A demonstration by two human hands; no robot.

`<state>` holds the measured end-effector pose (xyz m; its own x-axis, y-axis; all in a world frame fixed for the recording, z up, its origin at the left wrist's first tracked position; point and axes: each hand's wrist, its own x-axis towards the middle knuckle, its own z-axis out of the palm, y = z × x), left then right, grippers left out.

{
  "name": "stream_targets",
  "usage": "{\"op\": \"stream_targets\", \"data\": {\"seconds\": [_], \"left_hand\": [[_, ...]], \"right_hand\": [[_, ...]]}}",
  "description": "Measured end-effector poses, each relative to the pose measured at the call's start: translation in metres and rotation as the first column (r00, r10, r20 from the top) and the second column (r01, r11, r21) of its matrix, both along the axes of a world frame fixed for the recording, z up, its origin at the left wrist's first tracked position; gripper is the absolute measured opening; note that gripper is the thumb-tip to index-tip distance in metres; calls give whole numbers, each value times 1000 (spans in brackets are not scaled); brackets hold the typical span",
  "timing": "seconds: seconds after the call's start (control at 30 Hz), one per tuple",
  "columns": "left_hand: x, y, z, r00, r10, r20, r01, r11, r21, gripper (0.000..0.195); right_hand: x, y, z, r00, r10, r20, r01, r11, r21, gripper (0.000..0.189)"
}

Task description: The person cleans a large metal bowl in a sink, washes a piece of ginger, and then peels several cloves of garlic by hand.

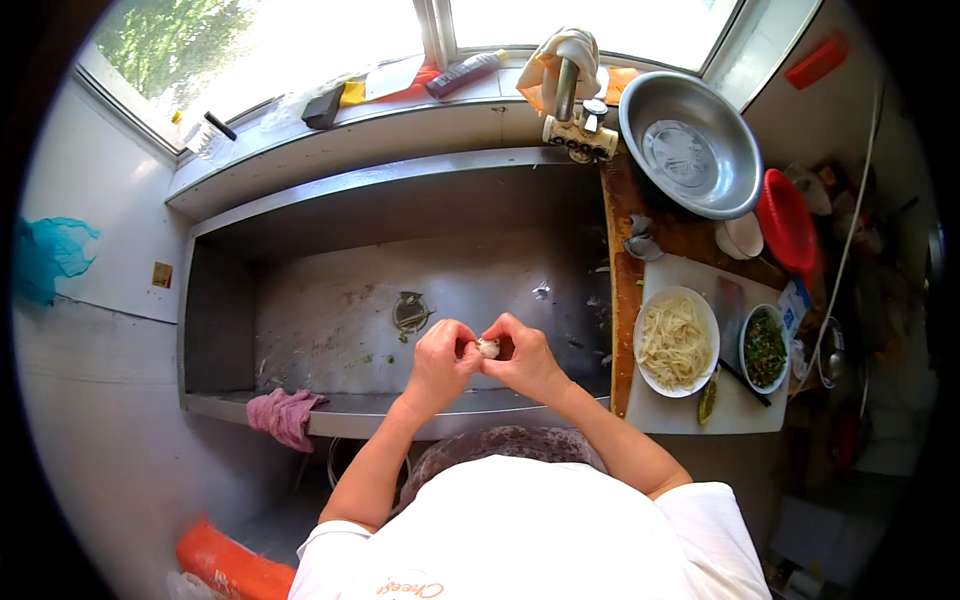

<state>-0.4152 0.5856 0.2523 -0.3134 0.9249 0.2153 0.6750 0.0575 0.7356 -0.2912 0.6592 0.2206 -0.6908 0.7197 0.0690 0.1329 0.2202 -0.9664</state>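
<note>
A small whitish piece (489, 348), perhaps garlic, is pinched between both hands over the front part of a long stainless steel sink (322, 300). My left hand (442, 360) grips it from the left with thumb and fingertips. From the right, my right hand (523, 360) holds it the same way. The curled fingers hide part of it. Behind the hands, green scraps lie on the sink's drain (411, 311), and small pale bits are scattered on the sink floor.
To the right, a white cutting board (705, 421) bears a bowl of pale shreds (675, 341), a bowl of chopped greens (763, 349) and a knife. A large metal basin (690, 146) stands behind. A pink cloth (281, 418) hangs over the sink's front edge.
</note>
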Motion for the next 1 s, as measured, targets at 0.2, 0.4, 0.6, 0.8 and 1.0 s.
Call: {"op": "stream_targets", "data": {"seconds": [0.2, 0.4, 0.6, 0.8, 1.0], "left_hand": [[-19, 18, -21, 979, -93, 179, 92, 996, 11, 7], [-35, 26, -20, 937, -216, 275, 215, 976, 34, 7], [-48, 25, -9, 808, -322, 494, 325, 942, 82, 8], [-35, 19, -36, 922, -303, 241, 271, 950, 155, 5], [-32, 16, -66, 963, -131, 234, 105, 987, 119, 8]], "right_hand": [[-3, 9, 0, 978, -17, -209, -92, 862, -498, 22], [0, 5, 4, 952, -182, -248, -64, 671, -739, 28], [-4, 2, 9, 977, -130, -170, -8, 773, -634, 28], [-4, 4, -3, 994, -105, -43, 66, 844, -532, 28], [-1, -2, 8, 945, -260, -199, 51, 717, -696, 20]]}}
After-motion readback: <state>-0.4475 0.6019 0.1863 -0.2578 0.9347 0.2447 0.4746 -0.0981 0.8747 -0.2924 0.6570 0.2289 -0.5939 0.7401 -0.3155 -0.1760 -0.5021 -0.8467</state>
